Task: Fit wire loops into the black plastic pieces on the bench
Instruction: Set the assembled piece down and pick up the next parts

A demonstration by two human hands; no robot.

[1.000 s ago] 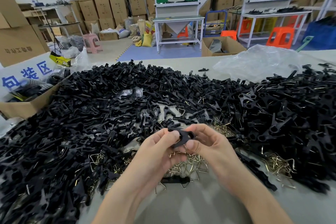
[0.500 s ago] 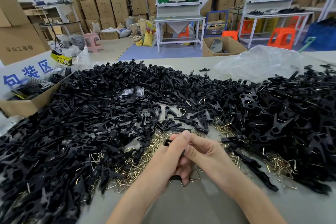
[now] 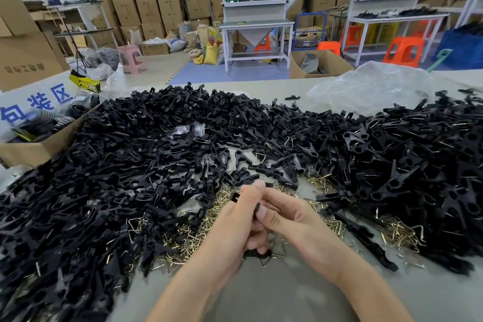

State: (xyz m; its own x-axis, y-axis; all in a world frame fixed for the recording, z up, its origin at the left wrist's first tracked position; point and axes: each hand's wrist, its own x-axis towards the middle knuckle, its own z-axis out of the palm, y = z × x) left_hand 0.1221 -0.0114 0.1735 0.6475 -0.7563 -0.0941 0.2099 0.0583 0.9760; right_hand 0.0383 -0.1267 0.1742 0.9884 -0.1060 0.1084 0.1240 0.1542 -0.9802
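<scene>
Broadly, the grey bench (image 3: 261, 298) fills the lower half of the frame, and most of it is buried. A heap of black plastic pieces (image 3: 104, 165) runs across the left and centre. A second heap (image 3: 418, 165) on the right shows wire glinting among the parts, so these may be finished ones. A crumpled clear bag (image 3: 366, 86) lies at upper right and an open cardboard box (image 3: 34, 151) sits at the left edge. Brass-coloured wire loops (image 3: 188, 240) are scattered in the gap between the heaps, at lower centre.

Over that scatter the two hands meet. The left hand (image 3: 235, 225) is curled round one black plastic piece (image 3: 234, 197), whose slotted end pokes out above the knuckles. The right hand (image 3: 298, 217) is closed against it, thumb pressed on the piece's other end. Whether a loop is already between the fingers I cannot tell.

Judging by looks, the piece is light, rigid moulded plastic, smooth enough to twist in a loose pinch, so it is best held by its flat body with the slot left clear. The loops seem thin and springy, with open ends that snag their neighbours. Take one by its closed corner and squeeze the legs to seat it.
</scene>
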